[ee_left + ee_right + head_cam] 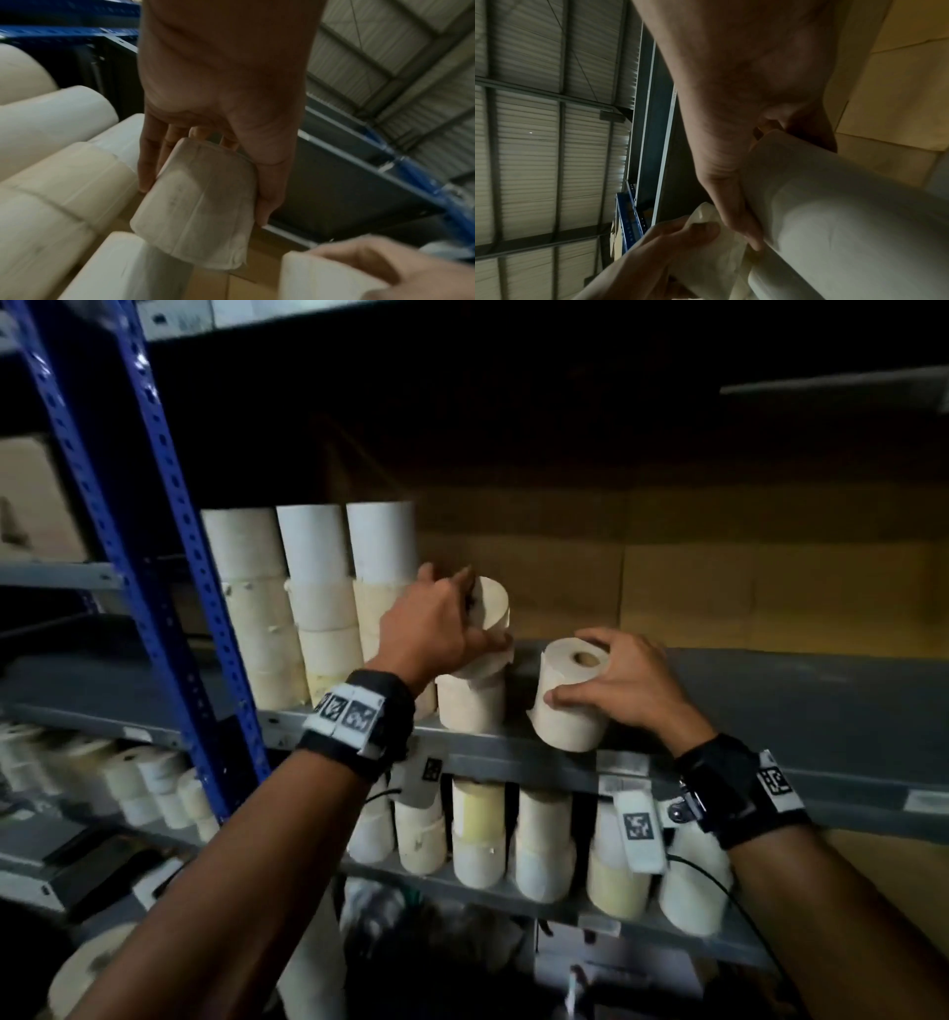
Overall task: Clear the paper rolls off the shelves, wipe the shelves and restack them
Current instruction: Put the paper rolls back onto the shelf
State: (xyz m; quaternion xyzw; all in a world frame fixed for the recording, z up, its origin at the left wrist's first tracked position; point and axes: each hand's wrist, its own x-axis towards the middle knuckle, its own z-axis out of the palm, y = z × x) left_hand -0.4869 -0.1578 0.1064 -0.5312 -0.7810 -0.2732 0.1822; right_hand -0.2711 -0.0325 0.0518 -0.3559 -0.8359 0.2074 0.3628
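I find the tilted white paper roll (485,629) clamped in my left hand (431,629), its long axis leaning right, its low edge over a standing cream roll (470,703). My right hand (624,683) clasps an upright white roll with open core (570,695) at the edge of the grey metal shelf (770,711), nearer me. Three tall roll columns (313,603) stand left. Rolls in hand: two.

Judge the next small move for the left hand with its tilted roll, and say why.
Probably level the tilted roll and set it squarely on the roll beneath. The left hand grips it at an angle over that single roll, beside taller stacks on the shelf. The right hand holds another roll, apparently waiting its turn.
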